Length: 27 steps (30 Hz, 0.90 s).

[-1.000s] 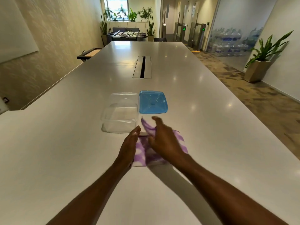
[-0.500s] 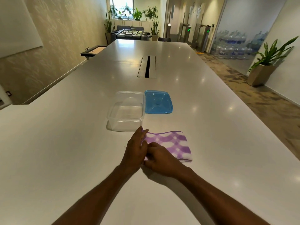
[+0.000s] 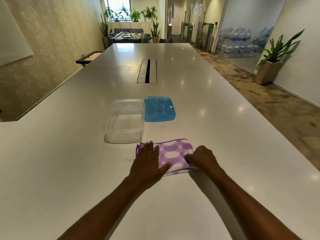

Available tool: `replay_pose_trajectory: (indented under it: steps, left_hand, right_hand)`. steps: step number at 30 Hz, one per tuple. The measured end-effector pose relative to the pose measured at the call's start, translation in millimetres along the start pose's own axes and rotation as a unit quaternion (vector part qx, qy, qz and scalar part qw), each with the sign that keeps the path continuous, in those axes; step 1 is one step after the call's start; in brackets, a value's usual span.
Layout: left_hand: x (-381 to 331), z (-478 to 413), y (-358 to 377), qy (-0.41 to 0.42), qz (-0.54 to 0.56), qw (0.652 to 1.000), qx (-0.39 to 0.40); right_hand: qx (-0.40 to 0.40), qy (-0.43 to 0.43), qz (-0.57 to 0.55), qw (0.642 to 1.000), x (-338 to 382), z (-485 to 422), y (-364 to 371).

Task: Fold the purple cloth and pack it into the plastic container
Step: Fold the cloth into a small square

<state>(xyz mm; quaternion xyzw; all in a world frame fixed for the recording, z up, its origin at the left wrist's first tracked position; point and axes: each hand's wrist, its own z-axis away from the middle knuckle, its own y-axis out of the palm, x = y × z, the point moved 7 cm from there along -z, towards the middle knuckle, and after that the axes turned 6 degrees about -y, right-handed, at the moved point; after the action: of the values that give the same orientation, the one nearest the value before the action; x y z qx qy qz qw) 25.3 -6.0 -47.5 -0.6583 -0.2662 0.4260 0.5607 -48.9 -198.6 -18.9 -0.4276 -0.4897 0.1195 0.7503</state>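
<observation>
The purple-and-white cloth lies folded into a flat rectangle on the white table, just in front of me. My left hand rests flat on the cloth's left part, fingers spread. My right hand has its fingers curled around the cloth's right near edge. A small label sticks out from under the cloth at the left. The clear plastic container stands open and empty just beyond the cloth, to the left. Its blue lid lies to the right of the container.
A cable slot runs down the table's middle, farther away. The table's right edge drops to carpeted floor, with a potted plant by the wall. A foosball table stands beyond the far end.
The cloth's raised far flap was laid down into a flat rectangle. My left hand now presses flat on the left part, and my right hand has slid to the right near edge.
</observation>
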Motion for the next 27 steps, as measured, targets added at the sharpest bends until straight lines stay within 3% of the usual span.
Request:
replay_pose_trajectory:
  steps: [6,11,14,17,21,27]
  left_hand:
    - [-8,-8,2,-0.004,-0.017,1.0,0.004]
    - [-18,-6,-8,0.014,0.021,0.998,-0.061]
    - [-20,-4,-17,0.048,0.216,0.975,-0.028]
    - [-8,1,-19,-0.002,0.422,0.906,0.015]
    - [16,1,-24,-0.097,0.52,0.847,-0.044]
    - [25,-1,-27,-0.074,0.504,0.859,-0.039]
  right_hand:
    - [-0.028,-0.03,-0.115,0.993,22,-1,-13]
    - [-0.054,-0.161,-0.085,0.982,76,19,-11]
    - [-0.026,-0.202,-0.092,0.975,100,35,7]
    - [-0.003,-0.224,-0.062,0.973,112,41,21]
    - [0.017,-0.258,-0.04,0.965,121,47,39]
    - [0.088,-0.32,-0.028,0.943,118,53,61]
